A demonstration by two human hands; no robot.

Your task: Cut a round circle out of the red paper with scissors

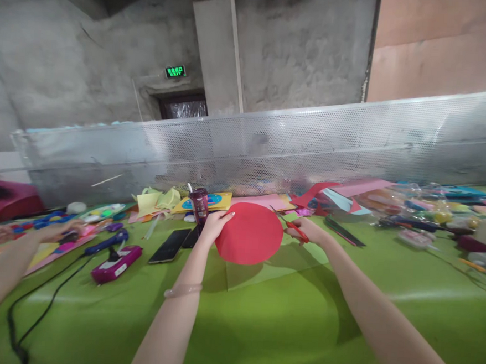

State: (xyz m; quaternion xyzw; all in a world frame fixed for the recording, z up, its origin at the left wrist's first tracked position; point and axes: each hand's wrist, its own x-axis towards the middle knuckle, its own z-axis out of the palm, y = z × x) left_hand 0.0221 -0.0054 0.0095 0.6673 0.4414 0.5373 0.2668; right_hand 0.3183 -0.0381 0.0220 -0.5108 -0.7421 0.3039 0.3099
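Note:
A round sheet of red paper (pixel 250 235) is gripped at its upper left edge by my left hand (pixel 217 224), thumb on top. My right hand (pixel 308 231) holds a pair of red-handled scissors (pixel 300 232), its dark blades pointing up and left beside the circle's right edge. The blades appear apart from the red paper. Beneath the circle lies a light green sheet of paper (pixel 236 278) on the green tabletop (pixel 249 326).
Left of my hand are a dark cup (pixel 199 206), a black phone (pixel 169 247) and a purple power strip (pixel 116 264) with a cable. Another person's arms (pixel 8 265) reach in at far left. Red paper scraps (pixel 315 195) and plastic-wrapped craft pieces (pixel 436 209) lie right.

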